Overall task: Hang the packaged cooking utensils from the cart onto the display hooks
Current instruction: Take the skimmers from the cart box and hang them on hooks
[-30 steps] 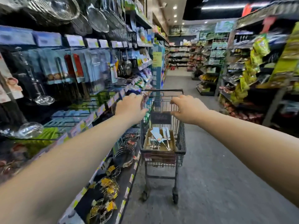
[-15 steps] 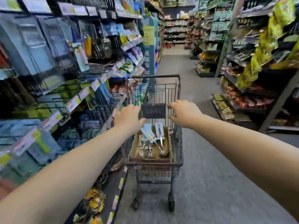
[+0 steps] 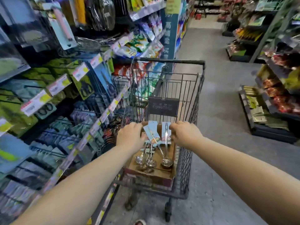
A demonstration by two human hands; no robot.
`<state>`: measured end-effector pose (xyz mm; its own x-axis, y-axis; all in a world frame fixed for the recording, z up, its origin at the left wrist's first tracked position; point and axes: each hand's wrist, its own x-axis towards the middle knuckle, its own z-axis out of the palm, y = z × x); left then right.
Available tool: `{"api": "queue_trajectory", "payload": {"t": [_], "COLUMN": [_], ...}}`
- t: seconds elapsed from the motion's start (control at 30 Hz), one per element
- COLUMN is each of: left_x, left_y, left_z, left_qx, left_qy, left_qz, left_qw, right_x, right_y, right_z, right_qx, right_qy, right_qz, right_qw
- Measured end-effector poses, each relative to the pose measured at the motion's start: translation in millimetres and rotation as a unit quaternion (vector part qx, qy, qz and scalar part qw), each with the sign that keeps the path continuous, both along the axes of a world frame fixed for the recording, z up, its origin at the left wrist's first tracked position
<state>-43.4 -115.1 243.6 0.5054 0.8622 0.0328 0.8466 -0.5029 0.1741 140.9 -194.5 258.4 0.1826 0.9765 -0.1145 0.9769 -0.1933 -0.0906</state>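
Several packaged steel ladles [image 3: 151,159] with pale blue header cards lie in a cardboard box [image 3: 154,177] inside a dark wire cart [image 3: 191,153]. My left hand [image 3: 130,135] hovers over the box's left side, its curled fingers meeting the left edge of a blue header card [image 3: 151,132]. My right hand [image 3: 185,133] is over the right side, fingertips at the edge of another ladle's card [image 3: 165,132]. The fingers are hidden behind the backs of the hands, so any grip is unclear. Display hooks [image 3: 84,114] with hanging packets fill the left shelving.
The cart stands close against the left shelving, whose price-tag rails [image 3: 103,116] stick out into the aisle. A metal strainer [image 3: 87,44] juts from an upper shelf. Low snack shelves [image 3: 266,111] line the right side, with grey floor [image 3: 219,98] between.
The view has tilted down and closed in on the cart. Both hands have dropped from near the cart's far end down to the ladles' header cards.
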Motion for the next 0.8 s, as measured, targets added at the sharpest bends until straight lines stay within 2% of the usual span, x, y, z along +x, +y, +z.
{"api": "queue_trajectory", "payload": {"t": [0.43,0.67,0.8], "left_x": [59,98,118], "left_y": [124,164,171], "left_z": [-105,-182,-231], "left_qx": [-0.056,-0.104,-0.135], "left_qy": [0.021,0.018,0.05], "left_qz": [-0.022,-0.006,0.01], "left_qw": [0.998,0.994,0.99], "right_x": [45,72,85], "right_y": [128,170,184], "right_z": [-123,-205,-259], "right_qx": [-0.089,-0.137,-0.148], "right_qy": [0.024,0.029,0.042], "right_qz": [-0.013,-0.03,-0.059], "right_qw": [0.996,0.99,0.986]}}
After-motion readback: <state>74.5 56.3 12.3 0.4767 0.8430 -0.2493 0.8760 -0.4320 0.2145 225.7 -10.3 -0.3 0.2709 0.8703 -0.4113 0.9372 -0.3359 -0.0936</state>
